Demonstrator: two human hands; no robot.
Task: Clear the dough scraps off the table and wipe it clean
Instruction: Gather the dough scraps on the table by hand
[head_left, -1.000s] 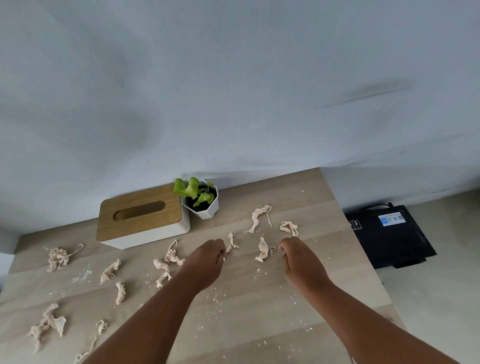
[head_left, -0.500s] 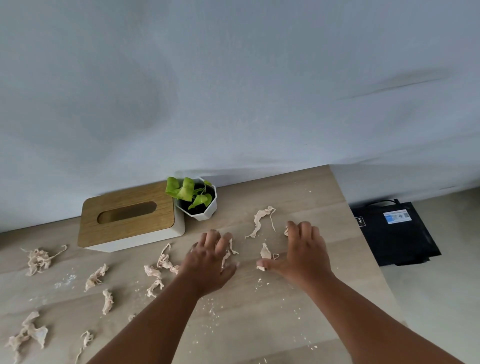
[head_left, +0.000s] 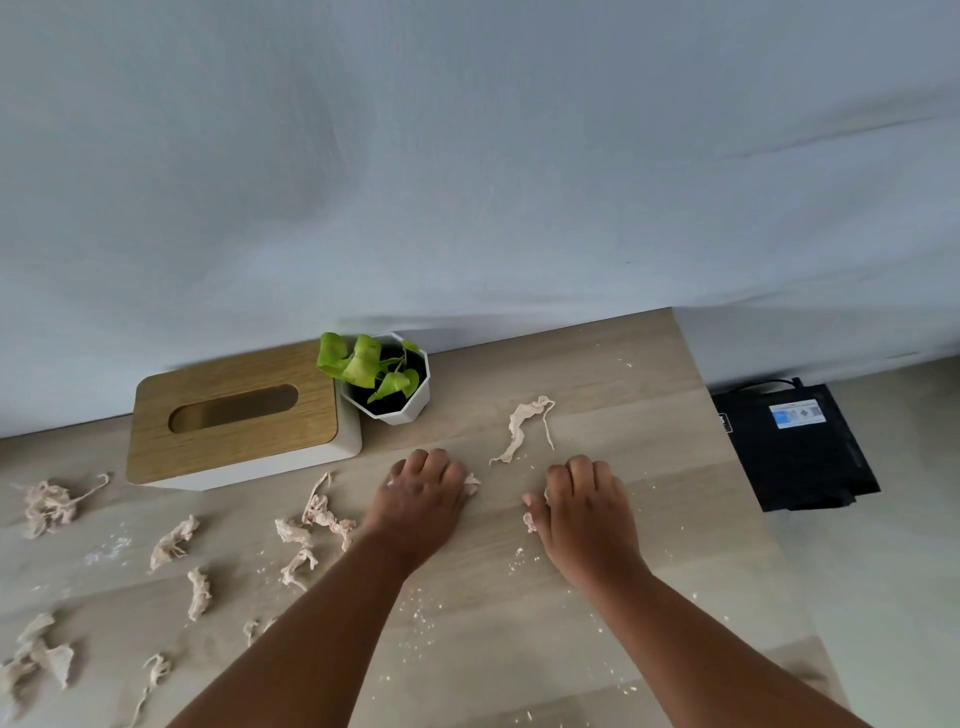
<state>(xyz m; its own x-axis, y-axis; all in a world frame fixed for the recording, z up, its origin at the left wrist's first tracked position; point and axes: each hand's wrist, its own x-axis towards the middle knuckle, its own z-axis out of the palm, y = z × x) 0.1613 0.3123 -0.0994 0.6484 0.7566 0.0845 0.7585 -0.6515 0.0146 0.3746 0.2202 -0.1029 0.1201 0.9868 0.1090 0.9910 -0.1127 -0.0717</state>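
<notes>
The pale wood-grain table (head_left: 597, 613) ends at a straight right edge just right of the white faceted plant pot (head_left: 400, 402) side of the scene, and a black flat bag with a blue label (head_left: 795, 441) lies on the floor past that edge. Its far edge meets a pale grey cloth backdrop (head_left: 467, 182) directly behind the pot. The open stretch of wood lies in front of the pot and to its right, dusted only with crumbs.

The left hand (head_left: 423, 501) rests palm-down in front of the pot, fingers curled over a small pinkish dough scrap (head_left: 471, 483) that shows at its right side. The right hand (head_left: 587, 512), further right of the pot, lies likewise with fingers bent down, and bits of another pale scrap (head_left: 530, 519) peek out under its thumb (how firmly either hand grips cannot be told). A long twisted dough strip (head_left: 522, 428) lies untouched between the pot and the right hand, just beyond both hands' fingertips.

A white tissue box with a wooden slotted lid (head_left: 234, 415) touches the pot on its left. More torn pinkish dough scraps (head_left: 317, 519) are scattered in front of and left of that box, well left of the pot.
</notes>
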